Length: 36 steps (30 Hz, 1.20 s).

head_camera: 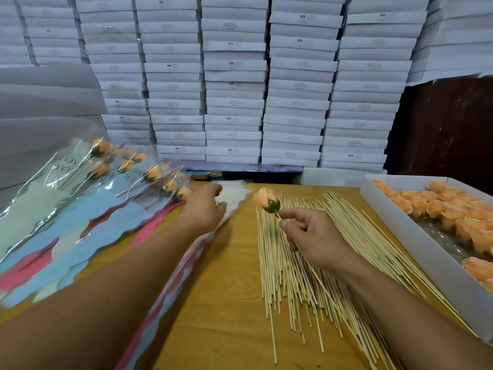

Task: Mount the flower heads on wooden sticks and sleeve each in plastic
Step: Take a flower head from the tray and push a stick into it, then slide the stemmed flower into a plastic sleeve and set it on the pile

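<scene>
My right hand pinches a thin wooden stick just below a peach flower head with a green base, mounted on the stick's tip. The stick runs back under my palm. Beneath that hand lies a spread pile of loose wooden sticks on the wooden table. My left hand reaches over the wide top end of a stack of empty plastic sleeves, its fingertips curled on the top sleeve. Whether it has hold of the sleeve I cannot tell for sure.
Several finished sleeved flowers, printed "LOVE YOU", lie fanned at the left. A white tray of loose peach flower heads stands at the right. Stacked white boxes form a wall behind the table.
</scene>
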Motion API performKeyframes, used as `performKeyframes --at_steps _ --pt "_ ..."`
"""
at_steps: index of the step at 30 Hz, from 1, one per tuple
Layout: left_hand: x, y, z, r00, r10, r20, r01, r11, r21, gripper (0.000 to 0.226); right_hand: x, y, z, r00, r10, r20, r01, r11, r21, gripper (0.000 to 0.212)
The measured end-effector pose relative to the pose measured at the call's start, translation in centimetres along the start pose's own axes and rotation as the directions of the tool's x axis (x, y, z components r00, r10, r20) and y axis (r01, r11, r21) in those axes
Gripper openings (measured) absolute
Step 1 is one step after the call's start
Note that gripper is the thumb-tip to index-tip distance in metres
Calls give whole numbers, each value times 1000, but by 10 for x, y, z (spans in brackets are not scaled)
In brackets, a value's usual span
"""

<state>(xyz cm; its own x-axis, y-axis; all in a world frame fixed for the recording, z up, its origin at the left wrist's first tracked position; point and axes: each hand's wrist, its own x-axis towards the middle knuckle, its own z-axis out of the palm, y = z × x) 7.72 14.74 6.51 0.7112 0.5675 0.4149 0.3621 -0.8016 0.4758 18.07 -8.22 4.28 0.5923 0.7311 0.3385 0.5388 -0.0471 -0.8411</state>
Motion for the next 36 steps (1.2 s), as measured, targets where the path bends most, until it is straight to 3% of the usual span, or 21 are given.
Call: performKeyframes --at_steps 3,6,11,16,21,25,30,32,34,36 --pt "1 -34 -1 973 -80 214 -5 928 373 58 0 0 0 1000 2 7 -2 1000 9 24" --pt "-6 -57 5 923 -154 353 -35 879 475 50 0 0 0 1000 8 0 -8 1000 14 22" --pt "-16 -61 7 941 -107 322 -54 890 453 40 1 0 0 999 28 -22 -27 999 38 20" --pt "-15 -50 -3 960 -49 274 -75 903 424 35 2 -3 -1 987 144 -66 -133 980 150 17" --pt "-31 -12 -23 983 58 172 -123 909 398 27 4 -2 -2 956 294 -10 -282 926 251 29" --pt "-65 29 -24 974 210 91 -228 871 435 38 5 -6 0 908 408 99 -410 809 422 24" --pt "-103 70 -15 941 324 93 -331 838 433 28 7 -9 -14 898 423 119 -401 680 614 30" --pt "-114 81 -11 924 368 103 -374 814 444 26 6 -10 -17 906 408 111 -387 693 608 38" --pt "-121 87 -7 908 391 149 -417 814 405 29 5 -11 -16 909 406 95 -384 727 569 25" --pt "-125 91 -9 919 339 204 -385 884 267 40 5 -11 -17 908 411 83 -385 739 553 21"
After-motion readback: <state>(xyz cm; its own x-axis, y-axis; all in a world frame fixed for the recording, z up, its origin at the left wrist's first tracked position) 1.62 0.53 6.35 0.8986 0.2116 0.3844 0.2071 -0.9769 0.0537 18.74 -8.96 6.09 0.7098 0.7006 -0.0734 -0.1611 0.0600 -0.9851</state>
